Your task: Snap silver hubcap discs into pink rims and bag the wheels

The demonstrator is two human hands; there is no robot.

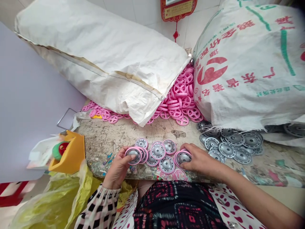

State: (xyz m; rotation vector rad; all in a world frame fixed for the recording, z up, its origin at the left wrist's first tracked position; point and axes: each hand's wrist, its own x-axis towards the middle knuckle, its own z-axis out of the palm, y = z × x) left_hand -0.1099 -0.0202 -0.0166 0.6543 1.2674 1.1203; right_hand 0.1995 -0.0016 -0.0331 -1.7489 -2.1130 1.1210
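Observation:
My left hand (121, 163) is closed around a small stack of toy wheels (134, 156), grey discs set in pink rims, with the thumb on the top one. On the right, my right hand (194, 158) grips another toy wheel (183, 157) by its edge, with a second pink rim showing beside it. Between both hands several more pink-rimmed wheels (158, 150) lie on the worn tabletop (107, 133), some overlapping. Loose pink rings (176, 175) lie near the table's front edge, partly under the wheels.
A white sack (100, 57) at the back left spills pink spoked rims (179, 89). Grey discs (234, 139) lie before a printed sack (245, 70) on the right. At left stand an orange container (71, 156) and a yellow plastic bag (54, 197).

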